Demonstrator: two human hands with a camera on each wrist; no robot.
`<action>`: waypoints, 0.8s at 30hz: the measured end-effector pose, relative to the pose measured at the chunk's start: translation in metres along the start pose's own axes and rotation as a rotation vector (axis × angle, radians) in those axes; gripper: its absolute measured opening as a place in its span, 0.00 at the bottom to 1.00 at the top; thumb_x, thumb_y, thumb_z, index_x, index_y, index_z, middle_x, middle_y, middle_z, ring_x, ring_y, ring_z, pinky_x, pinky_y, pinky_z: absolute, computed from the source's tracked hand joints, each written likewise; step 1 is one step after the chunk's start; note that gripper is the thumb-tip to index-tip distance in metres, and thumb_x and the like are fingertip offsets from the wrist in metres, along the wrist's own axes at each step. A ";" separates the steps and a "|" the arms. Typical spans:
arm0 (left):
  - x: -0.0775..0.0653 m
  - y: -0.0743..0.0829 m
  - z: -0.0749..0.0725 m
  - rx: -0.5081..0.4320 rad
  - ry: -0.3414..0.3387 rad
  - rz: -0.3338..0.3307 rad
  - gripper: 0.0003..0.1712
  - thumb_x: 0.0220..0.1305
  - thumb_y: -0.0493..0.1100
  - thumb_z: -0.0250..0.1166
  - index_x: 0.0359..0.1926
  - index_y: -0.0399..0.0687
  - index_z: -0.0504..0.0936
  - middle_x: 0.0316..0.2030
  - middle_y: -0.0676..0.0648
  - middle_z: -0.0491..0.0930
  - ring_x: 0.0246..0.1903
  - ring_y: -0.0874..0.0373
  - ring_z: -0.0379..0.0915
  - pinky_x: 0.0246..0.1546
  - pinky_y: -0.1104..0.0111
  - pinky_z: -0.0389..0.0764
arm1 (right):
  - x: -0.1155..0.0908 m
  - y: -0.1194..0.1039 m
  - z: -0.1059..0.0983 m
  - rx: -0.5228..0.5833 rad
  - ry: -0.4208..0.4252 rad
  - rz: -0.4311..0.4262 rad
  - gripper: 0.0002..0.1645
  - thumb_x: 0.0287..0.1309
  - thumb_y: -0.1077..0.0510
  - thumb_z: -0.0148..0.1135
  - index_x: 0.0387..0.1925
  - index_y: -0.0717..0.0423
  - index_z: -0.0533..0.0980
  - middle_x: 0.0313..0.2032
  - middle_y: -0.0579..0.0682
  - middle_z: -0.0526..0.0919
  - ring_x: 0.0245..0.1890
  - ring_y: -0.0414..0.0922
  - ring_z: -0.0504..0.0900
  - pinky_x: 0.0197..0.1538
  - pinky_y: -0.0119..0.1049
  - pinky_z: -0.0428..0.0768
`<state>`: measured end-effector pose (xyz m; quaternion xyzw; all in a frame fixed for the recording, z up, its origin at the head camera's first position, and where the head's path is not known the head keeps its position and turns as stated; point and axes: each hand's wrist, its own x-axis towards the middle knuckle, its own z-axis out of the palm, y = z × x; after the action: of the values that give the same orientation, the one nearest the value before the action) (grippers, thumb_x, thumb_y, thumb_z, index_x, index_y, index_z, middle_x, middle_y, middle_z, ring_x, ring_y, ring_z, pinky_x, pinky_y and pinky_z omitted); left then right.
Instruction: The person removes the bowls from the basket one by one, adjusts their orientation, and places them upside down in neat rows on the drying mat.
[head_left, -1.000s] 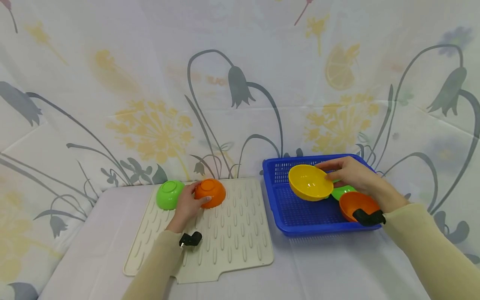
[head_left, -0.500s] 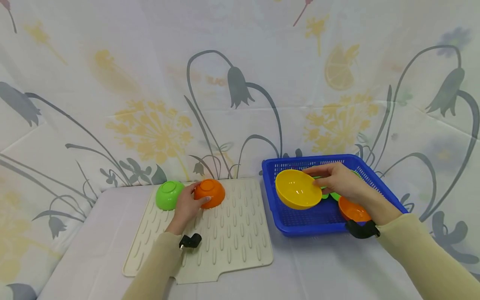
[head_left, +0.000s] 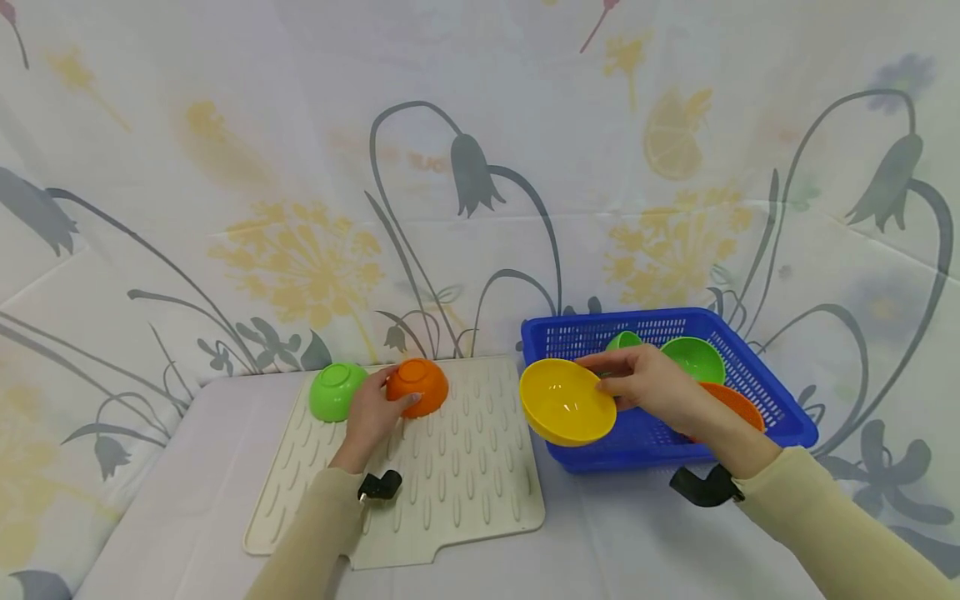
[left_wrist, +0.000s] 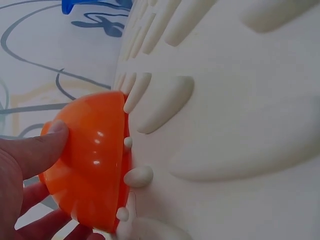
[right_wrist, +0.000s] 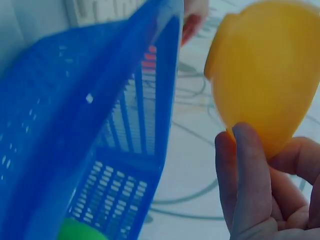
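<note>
Flowered cloth behind white table. Pale ridged mat on table; blue basket to its right. Left hand grips upturned orange bowl on mat, between thumb and fingers. Right hand pinches yellow bowl at its edge, tilted, held up near basket's left side. Upturned green bowl just left of left hand. In basket: second orange bowl, second green bowl, smaller green item, partly hidden.

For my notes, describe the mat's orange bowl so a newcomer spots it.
Find the cream mat left of the blue basket. Near its far edge, the left hand grips the orange bowl. Upside down like the green bowl beside it, it differs by colour.
</note>
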<state>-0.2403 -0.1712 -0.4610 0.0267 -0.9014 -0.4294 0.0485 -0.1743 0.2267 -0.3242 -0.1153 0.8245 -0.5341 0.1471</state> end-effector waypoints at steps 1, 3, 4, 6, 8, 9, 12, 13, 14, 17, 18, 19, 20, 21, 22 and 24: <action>-0.001 0.001 0.000 0.006 0.002 -0.001 0.38 0.61 0.46 0.72 0.69 0.41 0.70 0.65 0.36 0.71 0.64 0.38 0.66 0.64 0.46 0.67 | 0.000 0.000 0.004 -0.003 0.006 -0.003 0.25 0.66 0.65 0.60 0.64 0.63 0.73 0.56 0.61 0.79 0.46 0.52 0.85 0.46 0.43 0.85; -0.003 0.002 -0.001 0.018 0.007 -0.006 0.38 0.61 0.47 0.72 0.69 0.41 0.70 0.64 0.36 0.71 0.63 0.38 0.66 0.64 0.46 0.68 | 0.000 -0.001 0.011 -0.006 0.025 -0.004 0.24 0.66 0.65 0.60 0.63 0.63 0.74 0.56 0.61 0.79 0.46 0.52 0.84 0.46 0.43 0.85; -0.004 0.003 -0.001 0.021 0.010 -0.010 0.37 0.61 0.47 0.72 0.68 0.42 0.70 0.64 0.37 0.71 0.63 0.39 0.66 0.64 0.46 0.68 | 0.000 -0.001 0.014 -0.008 0.033 -0.005 0.24 0.66 0.65 0.60 0.63 0.63 0.75 0.56 0.61 0.79 0.47 0.52 0.84 0.46 0.42 0.85; -0.005 0.004 -0.001 0.023 0.013 -0.013 0.37 0.61 0.47 0.72 0.68 0.42 0.71 0.64 0.37 0.72 0.62 0.39 0.67 0.63 0.46 0.69 | 0.000 -0.001 0.019 -0.009 0.046 -0.008 0.23 0.66 0.65 0.60 0.62 0.62 0.75 0.56 0.60 0.80 0.47 0.52 0.84 0.45 0.42 0.85; -0.007 0.005 -0.002 0.029 0.014 -0.011 0.37 0.61 0.48 0.72 0.68 0.42 0.71 0.63 0.37 0.72 0.62 0.39 0.67 0.63 0.46 0.69 | 0.000 -0.001 0.024 0.003 0.049 -0.010 0.23 0.65 0.66 0.59 0.61 0.63 0.75 0.56 0.61 0.80 0.46 0.52 0.85 0.44 0.43 0.86; -0.008 0.005 -0.003 0.030 0.016 -0.005 0.37 0.60 0.48 0.73 0.67 0.42 0.71 0.63 0.37 0.72 0.62 0.39 0.67 0.62 0.46 0.70 | 0.000 -0.001 0.026 0.008 0.052 -0.009 0.23 0.65 0.66 0.59 0.61 0.63 0.76 0.55 0.60 0.81 0.46 0.52 0.85 0.44 0.43 0.86; -0.011 0.006 -0.005 0.040 0.033 0.019 0.36 0.60 0.49 0.73 0.66 0.41 0.73 0.62 0.37 0.74 0.60 0.40 0.68 0.60 0.47 0.72 | 0.000 -0.001 0.031 0.008 0.055 -0.008 0.23 0.64 0.66 0.60 0.60 0.64 0.76 0.55 0.60 0.81 0.46 0.52 0.85 0.44 0.43 0.86; -0.012 0.007 -0.006 0.043 0.041 0.028 0.36 0.60 0.49 0.73 0.65 0.41 0.73 0.61 0.37 0.74 0.59 0.40 0.69 0.59 0.47 0.73 | 0.000 0.000 0.033 0.007 0.057 -0.003 0.22 0.64 0.66 0.60 0.60 0.63 0.77 0.55 0.60 0.81 0.46 0.52 0.85 0.44 0.43 0.86; -0.015 0.008 -0.007 0.046 0.050 0.040 0.35 0.60 0.50 0.73 0.64 0.40 0.74 0.61 0.37 0.74 0.59 0.40 0.69 0.58 0.48 0.74 | 0.000 0.000 0.035 -0.001 0.060 0.002 0.22 0.64 0.65 0.60 0.60 0.62 0.77 0.55 0.59 0.81 0.45 0.51 0.85 0.43 0.42 0.86; -0.025 0.012 -0.008 0.050 0.072 0.097 0.33 0.59 0.49 0.74 0.60 0.38 0.77 0.58 0.37 0.77 0.56 0.41 0.72 0.54 0.50 0.76 | 0.000 0.001 0.041 -0.021 0.069 0.016 0.22 0.64 0.65 0.60 0.59 0.60 0.78 0.54 0.58 0.82 0.45 0.50 0.85 0.43 0.42 0.86; -0.029 0.014 -0.009 0.046 0.071 0.120 0.32 0.58 0.49 0.74 0.59 0.38 0.78 0.57 0.38 0.78 0.55 0.41 0.73 0.53 0.50 0.77 | 0.000 0.002 0.043 -0.021 0.068 0.015 0.21 0.64 0.65 0.60 0.59 0.60 0.78 0.54 0.57 0.82 0.45 0.50 0.85 0.43 0.42 0.86; -0.033 0.016 -0.009 0.039 0.063 0.143 0.31 0.58 0.48 0.75 0.58 0.38 0.78 0.55 0.39 0.79 0.53 0.41 0.74 0.52 0.51 0.78 | 0.000 0.002 0.045 -0.020 0.068 0.016 0.21 0.64 0.65 0.60 0.59 0.59 0.78 0.54 0.57 0.82 0.45 0.50 0.85 0.44 0.42 0.86; -0.038 0.019 -0.009 0.026 0.049 0.169 0.30 0.57 0.48 0.76 0.57 0.38 0.79 0.54 0.40 0.80 0.52 0.42 0.75 0.50 0.52 0.78 | 0.000 0.002 0.047 -0.019 0.067 0.013 0.21 0.64 0.65 0.60 0.59 0.59 0.78 0.54 0.57 0.82 0.45 0.50 0.85 0.44 0.42 0.86; -0.042 0.021 -0.009 0.008 0.031 0.193 0.30 0.56 0.47 0.76 0.57 0.39 0.80 0.52 0.41 0.81 0.51 0.43 0.76 0.49 0.52 0.79 | 0.000 0.003 0.048 -0.017 0.066 0.011 0.21 0.64 0.65 0.60 0.59 0.60 0.78 0.54 0.57 0.82 0.45 0.51 0.85 0.44 0.42 0.86; -0.047 0.024 -0.008 -0.014 0.008 0.220 0.30 0.56 0.47 0.77 0.57 0.41 0.80 0.51 0.42 0.81 0.50 0.44 0.77 0.48 0.53 0.79 | 0.000 0.003 0.050 -0.012 0.064 0.009 0.21 0.64 0.65 0.60 0.59 0.60 0.78 0.54 0.57 0.82 0.46 0.51 0.85 0.44 0.42 0.86; -0.057 0.030 -0.007 -0.070 -0.052 0.260 0.31 0.55 0.47 0.77 0.58 0.44 0.80 0.50 0.45 0.82 0.49 0.47 0.77 0.46 0.53 0.80 | 0.000 0.003 0.053 0.002 0.060 0.007 0.21 0.65 0.66 0.60 0.59 0.61 0.78 0.53 0.58 0.82 0.46 0.51 0.85 0.44 0.43 0.86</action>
<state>-0.1831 -0.1527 -0.4371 -0.1033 -0.8828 -0.4510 0.0813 -0.1550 0.1835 -0.3475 -0.0961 0.8283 -0.5377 0.1243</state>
